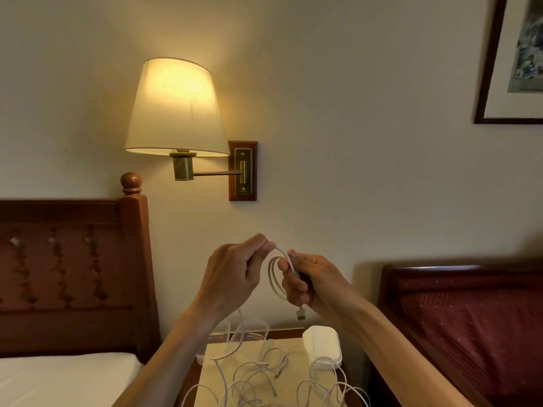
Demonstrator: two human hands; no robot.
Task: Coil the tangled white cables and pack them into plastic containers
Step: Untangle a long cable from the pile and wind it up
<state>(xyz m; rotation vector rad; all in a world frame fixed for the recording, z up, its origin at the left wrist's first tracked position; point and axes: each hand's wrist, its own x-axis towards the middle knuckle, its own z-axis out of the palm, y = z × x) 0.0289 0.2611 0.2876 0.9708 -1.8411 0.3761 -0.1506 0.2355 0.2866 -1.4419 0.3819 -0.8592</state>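
Fingers of your right hand (305, 277) curl around a small coil (277, 277) of white cable, its loops hanging just left of those fingers and its plug (301, 313) dangling below them. Your left hand (235, 271) pinches the same cable between thumb and fingertips, just left of the coil's top; from under that hand the cable drops to the nightstand (264, 374). Well below both sets of fingers lies the tangle (258, 383) of loose white cables. A closed white container (321, 346) sits below your right fingers, beside the tangle. A lit lamp (176, 108) hangs on the wall far above your left fingers.
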